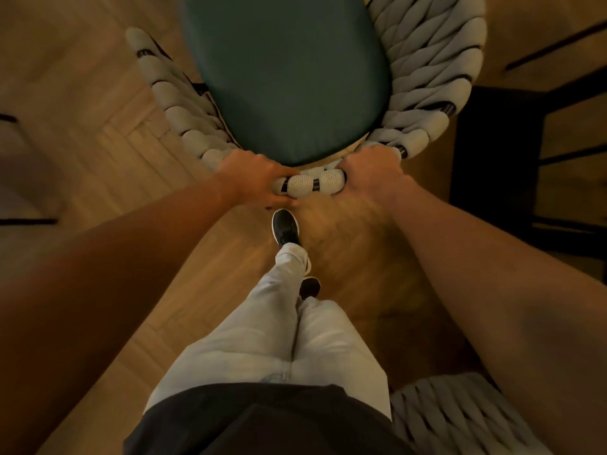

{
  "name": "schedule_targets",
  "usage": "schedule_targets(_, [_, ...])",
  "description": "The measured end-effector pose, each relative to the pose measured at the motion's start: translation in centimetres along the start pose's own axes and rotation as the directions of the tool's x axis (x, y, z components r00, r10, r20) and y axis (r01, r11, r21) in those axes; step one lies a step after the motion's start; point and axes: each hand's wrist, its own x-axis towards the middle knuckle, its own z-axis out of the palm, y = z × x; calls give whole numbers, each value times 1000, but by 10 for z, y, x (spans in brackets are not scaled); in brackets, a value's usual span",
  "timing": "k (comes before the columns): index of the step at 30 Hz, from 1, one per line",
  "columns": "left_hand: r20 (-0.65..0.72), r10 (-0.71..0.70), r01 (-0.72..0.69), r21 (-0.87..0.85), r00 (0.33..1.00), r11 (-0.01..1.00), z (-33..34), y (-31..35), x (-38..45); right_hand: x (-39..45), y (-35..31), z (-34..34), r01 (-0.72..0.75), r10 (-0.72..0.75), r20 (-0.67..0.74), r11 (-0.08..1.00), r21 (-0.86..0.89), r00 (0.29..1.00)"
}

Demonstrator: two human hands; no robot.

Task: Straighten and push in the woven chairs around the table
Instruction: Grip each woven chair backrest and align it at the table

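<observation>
A woven chair (427, 60) with thick pale grey rope wrapped on a dark curved frame and a dark green seat cushion (285, 77) stands right in front of me, seen from above. My left hand (253, 177) grips the top of its backrest rim on the left. My right hand (371, 174) grips the same rim on the right, about a hand's width away. A short stretch of rope-wrapped rim (312, 183) shows between my hands. The table is not clearly in view.
Wooden floor (98, 133) spreads all around. A dark piece of furniture (499, 159) stands close to the chair's right side. Part of another woven chair (453, 418) is at the bottom right behind me. My feet in dark shoes (285, 228) are just behind the chair.
</observation>
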Motion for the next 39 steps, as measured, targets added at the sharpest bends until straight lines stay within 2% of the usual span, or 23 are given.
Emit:
schedule_targets(6, [75,191,-198,96,979,975,0,16,-4,-61,-30,28,-190,183,53,966,173,982])
schedule_targets(12, [214,383,-422,185,899,887,-1,25,-6,-107,-70,48,-395,381,108,875,281,918])
schedule_targets(20, [306,595,-669,326,743,668,4,28,-11,-138,-136,67,-620,600,188,678,395,777])
schedule_targets(26, [354,734,-814,298,579,499,1,1,-27,-143,-208,62,-723,686,273,540,430,675])
schedule_targets(29, [401,768,-866,252,499,432,-1,-17,-42,-139,-249,57,-755,710,310,475,452,633])
schedule_targets(32, [401,798,-893,244,449,379,-5,-37,-59,-129,-290,54,-778,738,333,400,485,587])
schedule_targets(39, [495,770,-915,199,403,350,-11,-73,-100,-112,-370,37,-811,763,376,318,490,526])
